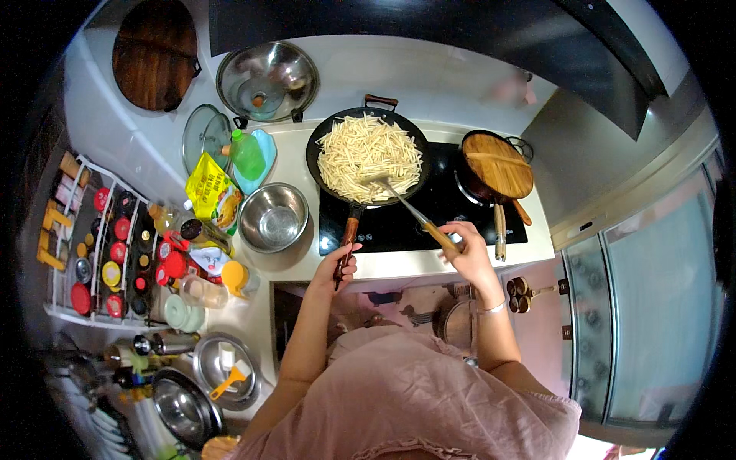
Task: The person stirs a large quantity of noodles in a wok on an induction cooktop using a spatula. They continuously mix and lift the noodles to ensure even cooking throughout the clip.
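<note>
A black wok point(311, 150) stands on the left part of a black glass cooktop point(391, 233). Pale strips of cut food point(371, 152), perhaps potato or bamboo shoot, heap up inside it. My left hand point(338, 265) grips the wok's brown wooden handle point(349, 233). In my right hand point(468, 253) is the wooden handle of a metal spatula point(411, 208). The spatula's blade reaches into the near side of the strips and is partly covered by them.
An empty steel bowl point(273, 218) sits left of the cooktop, beside a yellow seasoning pouch point(211, 187). A pot with a wooden lid point(499, 164) occupies the right side. A white rack point(86, 241) holds several jars far left. The range hood point(402, 23) overhangs the back.
</note>
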Demonstrator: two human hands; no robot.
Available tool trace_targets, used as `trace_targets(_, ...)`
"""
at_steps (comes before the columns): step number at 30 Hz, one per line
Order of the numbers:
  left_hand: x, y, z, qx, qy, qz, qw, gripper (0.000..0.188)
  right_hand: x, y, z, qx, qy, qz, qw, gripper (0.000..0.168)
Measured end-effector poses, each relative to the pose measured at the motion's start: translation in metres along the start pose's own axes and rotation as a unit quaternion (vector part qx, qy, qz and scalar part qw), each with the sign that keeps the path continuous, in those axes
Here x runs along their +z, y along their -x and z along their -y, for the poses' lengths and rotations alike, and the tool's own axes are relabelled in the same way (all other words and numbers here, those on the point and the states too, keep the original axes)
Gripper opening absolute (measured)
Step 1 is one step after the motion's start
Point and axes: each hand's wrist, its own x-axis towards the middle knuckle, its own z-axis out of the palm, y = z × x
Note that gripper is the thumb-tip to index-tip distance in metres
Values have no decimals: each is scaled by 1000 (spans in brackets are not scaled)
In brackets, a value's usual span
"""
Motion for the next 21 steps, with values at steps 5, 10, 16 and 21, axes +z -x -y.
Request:
trace_targets(5, -1, 1, 1, 8, 4, 5, 1000, 37, 4, -31, 42, -123, -190, 78, 971, 34)
trace_targets(10, 5, 0, -5, 12, -116, -26, 993, 41, 30, -80, 44, -303, 128, 37, 944, 22)
trace_targets(16, 17, 10, 4, 83, -227, -123, 963, 44, -20, -97, 100, -370, 207, 149, 893, 13)
trace_targets(21, 14, 7, 17, 146, -368, -226, 890, 43, -64, -73, 145, -362, 196, 192, 891, 12)
